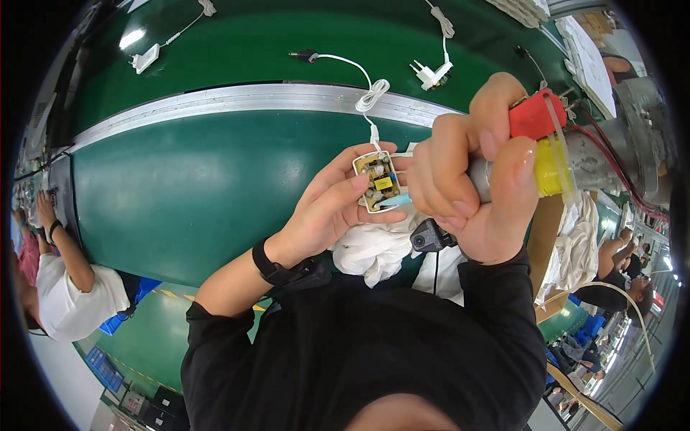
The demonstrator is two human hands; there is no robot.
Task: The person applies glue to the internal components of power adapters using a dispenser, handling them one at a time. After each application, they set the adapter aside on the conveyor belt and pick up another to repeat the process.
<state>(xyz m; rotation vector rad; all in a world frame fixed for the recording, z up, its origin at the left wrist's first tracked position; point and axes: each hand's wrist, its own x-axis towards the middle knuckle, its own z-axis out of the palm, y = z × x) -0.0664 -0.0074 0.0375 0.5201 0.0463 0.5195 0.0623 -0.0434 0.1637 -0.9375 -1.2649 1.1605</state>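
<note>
My left hand (313, 215) is closed around an open white power adapter (357, 167), fingers behind it and thumb over the near left edge. Inside the case shows a circuit board (371, 171) with a yellow block and several small parts. A coiled white cable (374, 97) runs from its far end to a dark plug. My right hand (471, 172) grips a thick grey cylindrical dispenser (593, 165) with a yellow band and a red switch block (535, 113). The dispenser's pale blue tip (395, 200) reaches the board's near right corner; whether it touches is unclear.
Beyond the metal rail (244, 108) lie more white adapters, one at the left (146, 59) and one at the right (431, 75). White cloth (374, 251) is bunched below my hands. A cardboard box (548, 241) stands at right. Another person (79, 294) sits at far left.
</note>
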